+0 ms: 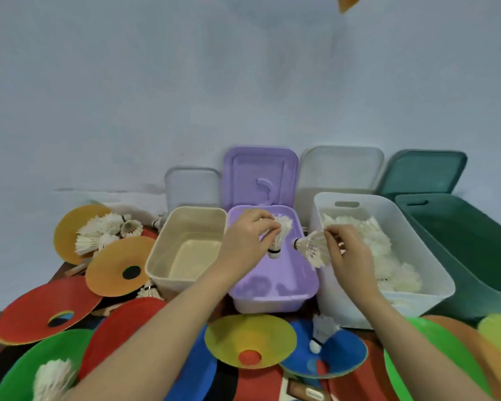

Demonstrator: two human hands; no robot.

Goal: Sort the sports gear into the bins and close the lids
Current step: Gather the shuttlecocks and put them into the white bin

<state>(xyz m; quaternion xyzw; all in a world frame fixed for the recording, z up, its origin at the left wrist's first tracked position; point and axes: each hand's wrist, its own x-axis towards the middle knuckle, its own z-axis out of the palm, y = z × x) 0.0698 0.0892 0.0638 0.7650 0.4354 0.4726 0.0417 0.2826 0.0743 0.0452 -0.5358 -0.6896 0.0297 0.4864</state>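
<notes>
Purple bin (272, 290): smooth plastic with a soft sheen, its raised lid (261, 175) of the same plastic. Cream bin (185, 247): smooth, faintly glossy plastic. White bin (434, 293): matt plastic, filled with white feathered shuttlecocks (388, 256) of a rough, fluffy texture. Green bin (475, 256): dark plastic, dull finish. Translucent lids (342, 169): frosted plastic. Flat cones, e.g. red cone (35, 314) and yellow cone (249, 337): thin, smooth, slightly glossy plastic. Held shuttlecock (313, 248): ribbed white feathers, with a smooth rounded cap banded in black. Wall (156, 82): matt painted surface.
</notes>
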